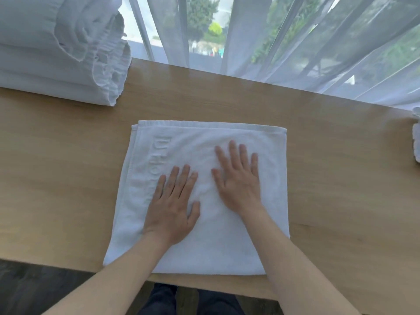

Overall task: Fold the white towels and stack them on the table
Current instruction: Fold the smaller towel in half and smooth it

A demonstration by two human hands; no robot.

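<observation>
At the far left of the desk (68, 169) we see a stack of folded linens (56, 53), its ruffled ends turned toward the middle, well apart from the work in front of us. Moving right, the white towel (227, 246) lies flat and already folded at the desk's near edge, squarely before us, with an embossed band of lettering (159, 164) running along its left side. Its long axis runs away from us, from the near edge toward the window, and its doubled hemmed edge lies at the far end. Our left hand (170, 205) rests palm down on the towel's left half, fingers (179, 178) straight and spread, gripping nothing. Just beside it our right hand (238, 183) presses flat a little farther up, its fingers likewise extended and holding nothing. Both hands sit on top of the cloth near its middle, so neither is markedly closer; we judge this a smoothing step, and the next fold would likely call for reaching to the far or near edge. Farther right, at the frame's edge, a bit of white cloth (417, 142) shows, and sheer curtains (318, 46) hang behind the desk.
</observation>
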